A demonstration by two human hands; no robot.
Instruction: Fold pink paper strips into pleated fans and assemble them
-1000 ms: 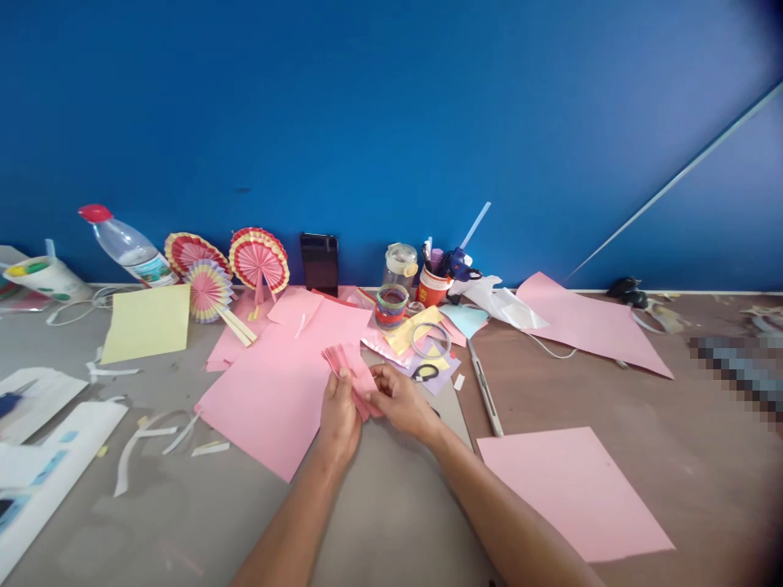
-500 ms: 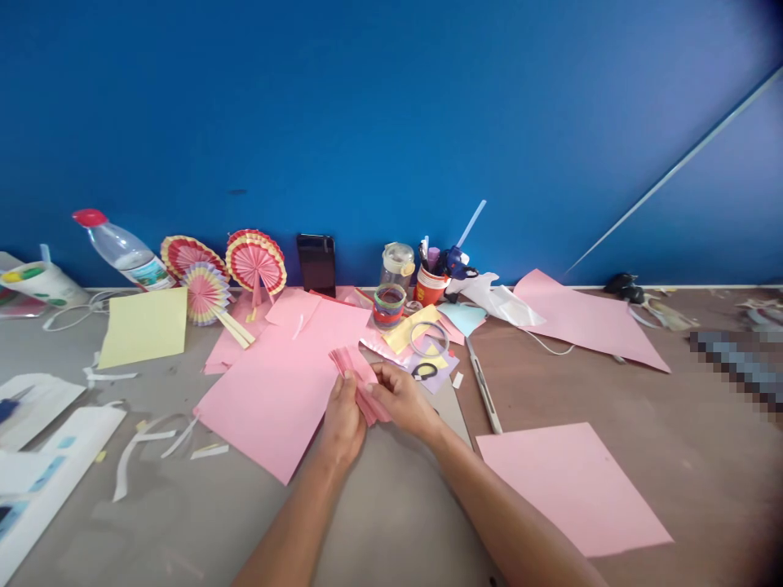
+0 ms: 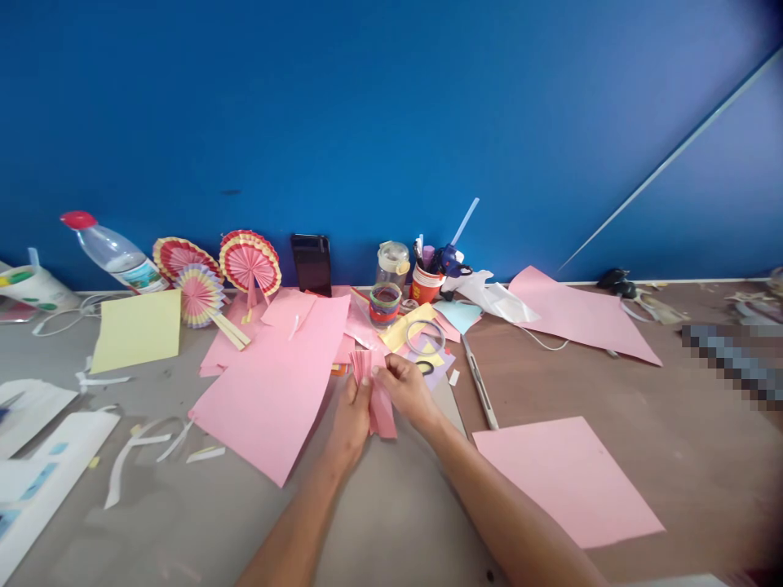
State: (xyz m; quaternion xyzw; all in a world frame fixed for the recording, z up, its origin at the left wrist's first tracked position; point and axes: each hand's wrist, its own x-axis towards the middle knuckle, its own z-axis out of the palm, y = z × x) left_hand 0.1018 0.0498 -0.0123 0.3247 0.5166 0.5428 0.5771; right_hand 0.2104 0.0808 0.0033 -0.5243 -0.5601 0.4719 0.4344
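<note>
Both my hands hold a pleated strip of pink paper [image 3: 374, 390] over the table's middle. My left hand [image 3: 350, 424] pinches its left side, fingers closed. My right hand [image 3: 409, 391] grips its right side near the top, fingers curled on the folds. The strip stands nearly upright, its lower end hanging between the hands. A large pink sheet [image 3: 275, 391] lies just left of the hands.
Finished paper fans [image 3: 248, 261] lean on the blue wall beside a bottle [image 3: 113, 254], a phone [image 3: 311, 262], a jar [image 3: 392, 262] and a cup of pens [image 3: 426, 281]. Tape rolls [image 3: 384, 303], a ruler [image 3: 479, 383], a yellow sheet [image 3: 138, 328] and more pink sheets [image 3: 566, 477] lie around.
The pleated strip has turned from slanting to nearly upright and shifted slightly right with both hands. The big pink sheet has slid a little, and the view has drifted.
</note>
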